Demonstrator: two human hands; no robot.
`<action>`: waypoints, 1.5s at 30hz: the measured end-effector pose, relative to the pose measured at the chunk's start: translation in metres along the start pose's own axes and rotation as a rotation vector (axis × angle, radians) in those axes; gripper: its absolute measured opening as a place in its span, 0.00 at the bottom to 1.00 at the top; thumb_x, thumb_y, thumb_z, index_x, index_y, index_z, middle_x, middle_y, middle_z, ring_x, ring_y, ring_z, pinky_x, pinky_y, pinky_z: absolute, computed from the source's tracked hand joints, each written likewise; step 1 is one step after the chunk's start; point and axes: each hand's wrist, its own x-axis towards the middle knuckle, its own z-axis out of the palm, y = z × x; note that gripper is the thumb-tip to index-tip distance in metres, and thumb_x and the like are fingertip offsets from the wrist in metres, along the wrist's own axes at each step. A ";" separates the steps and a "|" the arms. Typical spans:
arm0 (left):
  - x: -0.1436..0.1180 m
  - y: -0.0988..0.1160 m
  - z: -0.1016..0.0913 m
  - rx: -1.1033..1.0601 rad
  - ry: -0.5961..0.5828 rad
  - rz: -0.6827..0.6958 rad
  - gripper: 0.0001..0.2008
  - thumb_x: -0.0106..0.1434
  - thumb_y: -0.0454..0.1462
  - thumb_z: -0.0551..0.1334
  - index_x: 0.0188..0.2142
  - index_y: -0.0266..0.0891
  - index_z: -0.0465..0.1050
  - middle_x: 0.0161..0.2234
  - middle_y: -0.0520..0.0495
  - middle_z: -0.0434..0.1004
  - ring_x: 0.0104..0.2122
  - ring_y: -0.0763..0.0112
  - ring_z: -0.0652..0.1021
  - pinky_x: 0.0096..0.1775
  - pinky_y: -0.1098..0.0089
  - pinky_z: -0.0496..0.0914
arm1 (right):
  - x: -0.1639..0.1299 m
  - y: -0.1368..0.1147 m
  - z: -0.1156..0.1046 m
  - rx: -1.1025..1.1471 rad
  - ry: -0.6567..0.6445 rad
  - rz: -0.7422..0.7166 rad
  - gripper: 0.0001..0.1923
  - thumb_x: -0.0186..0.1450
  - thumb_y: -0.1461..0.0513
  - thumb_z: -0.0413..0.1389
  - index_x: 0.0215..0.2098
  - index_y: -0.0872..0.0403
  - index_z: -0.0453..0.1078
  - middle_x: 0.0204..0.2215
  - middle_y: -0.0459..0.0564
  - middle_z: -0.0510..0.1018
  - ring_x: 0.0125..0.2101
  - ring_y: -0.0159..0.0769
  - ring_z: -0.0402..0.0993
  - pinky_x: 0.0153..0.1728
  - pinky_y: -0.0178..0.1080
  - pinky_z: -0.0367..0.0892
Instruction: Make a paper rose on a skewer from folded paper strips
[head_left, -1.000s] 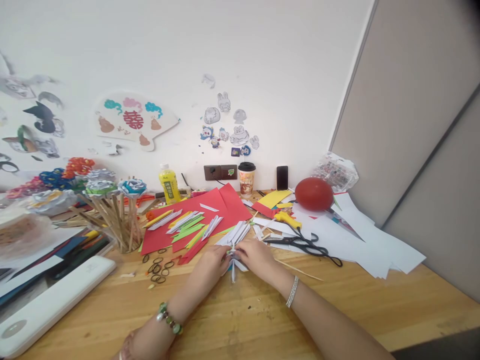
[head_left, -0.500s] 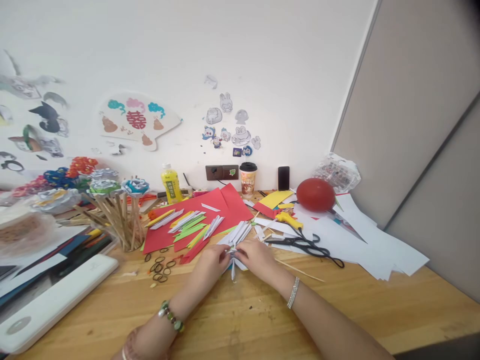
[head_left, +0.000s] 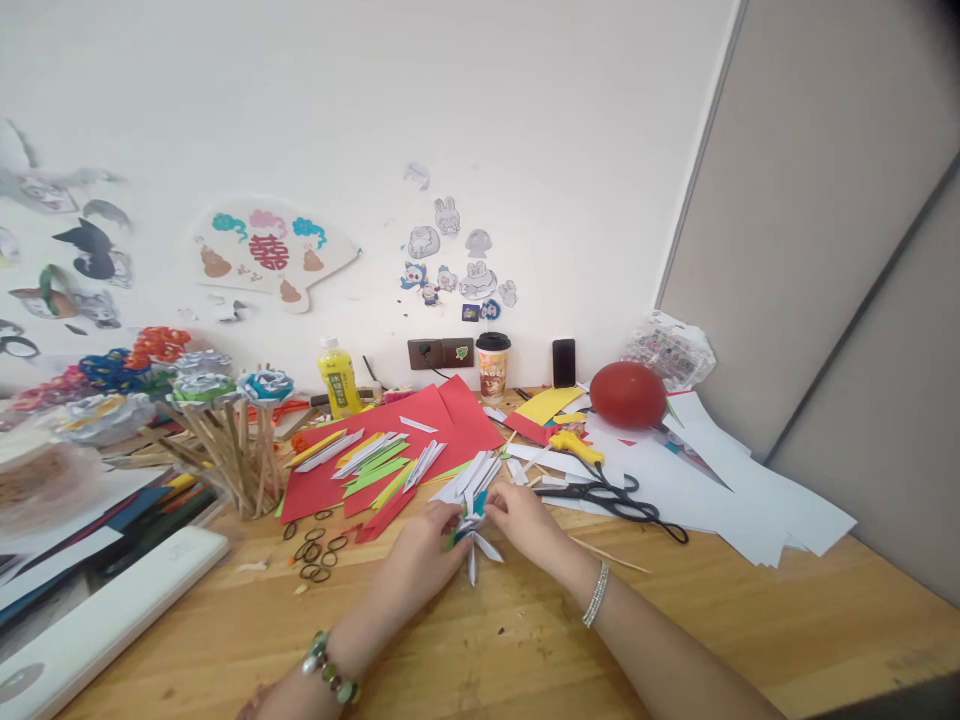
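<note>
Paper flowers on sticks (head_left: 225,440) stand at the desk's (head_left: 480,640) left, rubber bands (head_left: 315,550) nearer. At centre, the left hand (head_left: 420,560) and right hand (head_left: 525,515) meet, fingers pinched on a folded paper bundle (head_left: 472,525) just above the desk. Black scissors (head_left: 615,495) lie to the right.

A Bright Corner With a Wooden Table

A white wall (head_left: 525,120) has cartoon stickers (head_left: 457,262) and a paper fan (head_left: 270,250) on it. A grey panel (head_left: 832,230) stands on the right. The wooden table (head_left: 525,650) looks light and sunny.
</note>
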 end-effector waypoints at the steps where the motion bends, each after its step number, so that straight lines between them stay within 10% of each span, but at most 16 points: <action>1: 0.000 -0.001 0.001 -0.022 0.042 0.025 0.09 0.56 0.36 0.58 0.37 0.39 0.73 0.34 0.44 0.76 0.34 0.64 0.76 0.36 0.67 0.70 | 0.001 -0.001 -0.001 0.036 0.025 -0.011 0.05 0.60 0.66 0.52 0.34 0.55 0.69 0.29 0.47 0.78 0.32 0.33 0.74 0.33 0.33 0.64; 7: -0.002 -0.007 0.001 -0.070 0.338 0.155 0.14 0.58 0.38 0.58 0.44 0.40 0.71 0.44 0.40 0.76 0.45 0.59 0.75 0.47 0.61 0.70 | 0.000 -0.007 -0.007 0.457 0.313 -0.173 0.06 0.60 0.64 0.52 0.36 0.53 0.67 0.34 0.48 0.76 0.35 0.34 0.73 0.37 0.37 0.68; 16: 0.000 0.001 0.002 -0.421 0.258 0.017 0.14 0.56 0.38 0.60 0.42 0.38 0.73 0.40 0.42 0.78 0.39 0.63 0.78 0.44 0.62 0.73 | 0.005 -0.005 -0.010 0.894 0.241 -0.039 0.13 0.54 0.57 0.56 0.36 0.54 0.67 0.28 0.46 0.71 0.30 0.34 0.70 0.33 0.37 0.68; 24: 0.005 0.000 0.004 -0.695 0.010 -0.335 0.14 0.52 0.41 0.60 0.34 0.34 0.75 0.28 0.46 0.81 0.30 0.63 0.79 0.37 0.63 0.73 | 0.009 0.006 -0.001 0.699 0.157 -0.076 0.08 0.52 0.62 0.57 0.32 0.55 0.72 0.30 0.46 0.72 0.33 0.34 0.69 0.34 0.37 0.66; 29: 0.006 -0.001 -0.007 -0.358 0.238 -0.226 0.14 0.54 0.44 0.58 0.32 0.36 0.75 0.27 0.46 0.78 0.27 0.64 0.75 0.34 0.63 0.71 | 0.003 -0.004 -0.002 0.669 0.029 -0.096 0.16 0.50 0.66 0.59 0.38 0.54 0.70 0.30 0.45 0.73 0.33 0.34 0.71 0.36 0.37 0.67; 35: 0.008 0.002 -0.003 -0.691 0.023 -0.168 0.20 0.52 0.47 0.61 0.39 0.35 0.73 0.32 0.45 0.80 0.32 0.63 0.77 0.35 0.65 0.72 | -0.002 -0.015 0.008 0.705 0.142 -0.105 0.11 0.52 0.64 0.60 0.34 0.54 0.70 0.33 0.47 0.74 0.35 0.35 0.72 0.37 0.37 0.68; 45: 0.006 -0.002 -0.002 -0.628 0.126 -0.191 0.19 0.53 0.42 0.60 0.43 0.36 0.75 0.39 0.42 0.80 0.37 0.62 0.78 0.39 0.64 0.73 | -0.005 -0.019 0.005 0.571 0.180 -0.145 0.09 0.55 0.65 0.57 0.35 0.54 0.75 0.31 0.49 0.79 0.32 0.37 0.75 0.37 0.39 0.69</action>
